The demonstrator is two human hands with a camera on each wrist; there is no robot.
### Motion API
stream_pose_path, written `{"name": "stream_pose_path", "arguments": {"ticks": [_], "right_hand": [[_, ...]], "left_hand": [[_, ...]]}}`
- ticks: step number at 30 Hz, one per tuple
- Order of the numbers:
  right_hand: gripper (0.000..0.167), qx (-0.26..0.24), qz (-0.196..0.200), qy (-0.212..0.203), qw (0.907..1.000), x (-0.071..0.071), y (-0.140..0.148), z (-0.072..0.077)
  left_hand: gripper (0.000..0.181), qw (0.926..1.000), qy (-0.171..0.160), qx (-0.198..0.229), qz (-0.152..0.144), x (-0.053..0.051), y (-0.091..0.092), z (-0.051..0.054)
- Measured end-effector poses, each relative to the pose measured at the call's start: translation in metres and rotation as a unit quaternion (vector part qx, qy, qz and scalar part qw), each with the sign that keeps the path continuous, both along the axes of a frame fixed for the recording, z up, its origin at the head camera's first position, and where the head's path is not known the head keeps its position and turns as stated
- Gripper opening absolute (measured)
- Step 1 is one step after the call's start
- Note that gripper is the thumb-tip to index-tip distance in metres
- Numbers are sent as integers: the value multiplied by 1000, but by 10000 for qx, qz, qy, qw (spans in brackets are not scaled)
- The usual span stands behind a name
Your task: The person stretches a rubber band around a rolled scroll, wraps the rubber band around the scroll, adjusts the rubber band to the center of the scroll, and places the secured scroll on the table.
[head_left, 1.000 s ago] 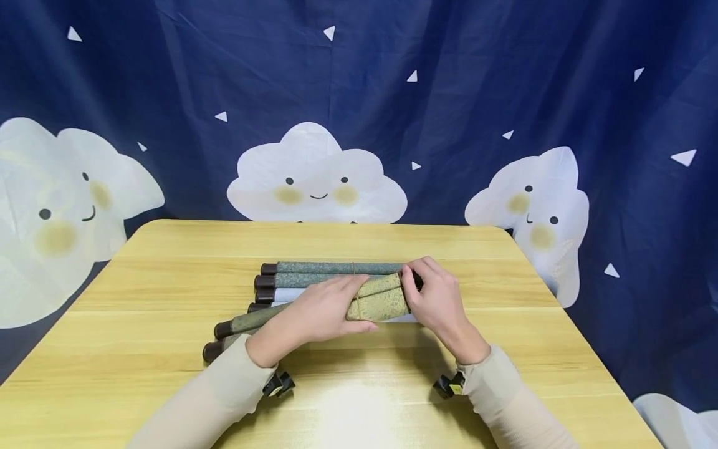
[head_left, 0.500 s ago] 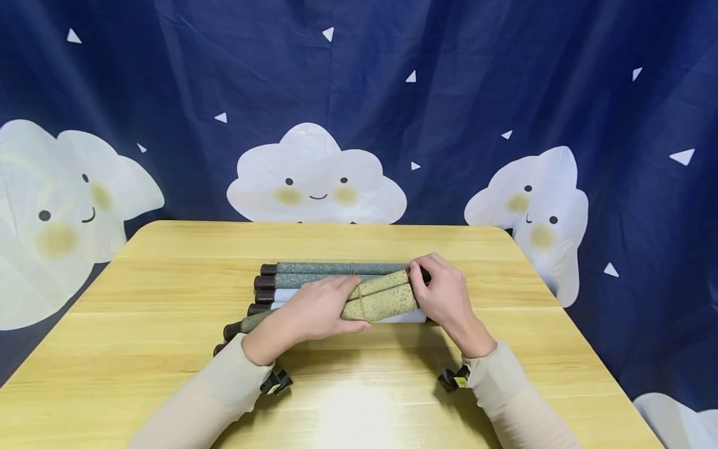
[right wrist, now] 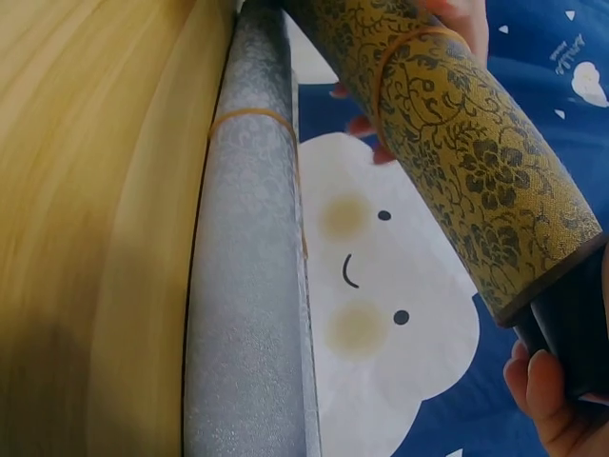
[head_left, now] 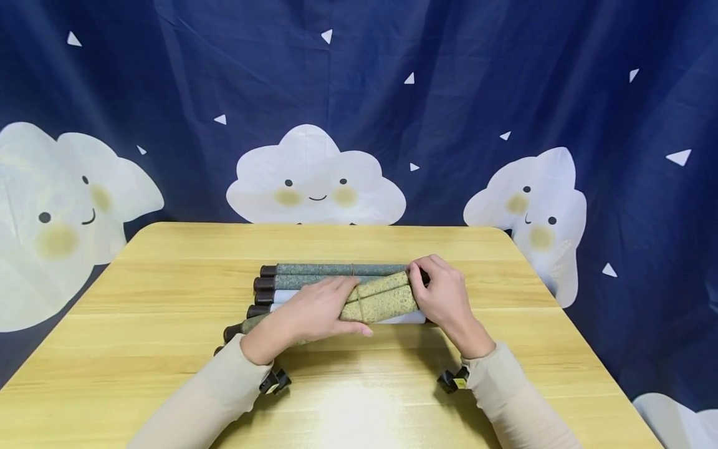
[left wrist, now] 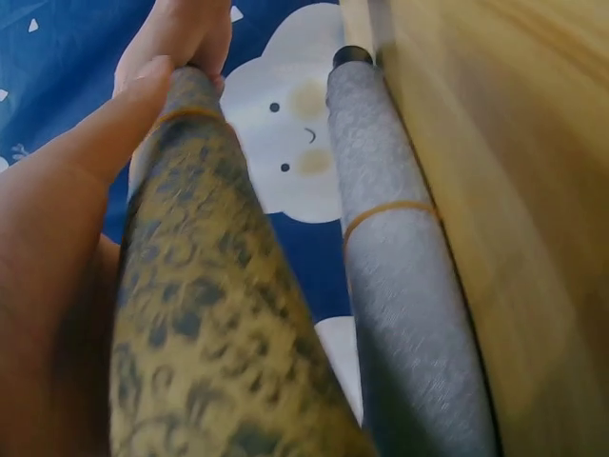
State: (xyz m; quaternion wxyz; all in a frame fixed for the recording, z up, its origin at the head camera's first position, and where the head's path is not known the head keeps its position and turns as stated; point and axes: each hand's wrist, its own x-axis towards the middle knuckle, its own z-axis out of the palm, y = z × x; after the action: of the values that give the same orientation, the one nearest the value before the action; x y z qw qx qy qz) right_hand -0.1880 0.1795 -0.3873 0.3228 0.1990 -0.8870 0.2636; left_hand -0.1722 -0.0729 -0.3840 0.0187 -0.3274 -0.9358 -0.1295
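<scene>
A rolled scroll [head_left: 387, 297] in yellow-gold cloth with a dark floral pattern lies slantwise above the others. A rubber band circles it, and its dark ends stick out at both sides. My left hand [head_left: 318, 308] grips its middle from behind and the near side, thumb in front. At the far right, my right hand [head_left: 443, 299] pinches its dark end knob; the right wrist view shows fingertips [right wrist: 544, 386] under that knob. Below the held scroll, apart from it, is a pale silvery scroll [right wrist: 252, 248] with its own rubber band.
Two blue-green scrolls [head_left: 314, 269] lie side by side behind, with white scrolls [head_left: 286, 295] in front of them, all on the wooden table [head_left: 168, 299]. Behind the table hangs a dark blue curtain [head_left: 449, 125] with cloud faces.
Since a second ago the held scroll has shifted right with my right hand, and its left ends have moved inward. Over the last half second hardly anything has moved.
</scene>
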Motion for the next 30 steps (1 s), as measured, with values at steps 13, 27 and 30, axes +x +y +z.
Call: {"name": "stream_pose_path", "arguments": {"ticks": [13,27,30], "right_hand": [[22,-29,109,184,9998,5,-1,-10],[19,341,369,358,9981,10,5,-24],[19,534,646,484,9953,9,7,-25]], "left_hand": [[89,9990,299,242,-224,2,7,-13],[88,9990,452,72,-12,12,-8,-24],[88,9987,493,162,-21,12,-12,-24]]}}
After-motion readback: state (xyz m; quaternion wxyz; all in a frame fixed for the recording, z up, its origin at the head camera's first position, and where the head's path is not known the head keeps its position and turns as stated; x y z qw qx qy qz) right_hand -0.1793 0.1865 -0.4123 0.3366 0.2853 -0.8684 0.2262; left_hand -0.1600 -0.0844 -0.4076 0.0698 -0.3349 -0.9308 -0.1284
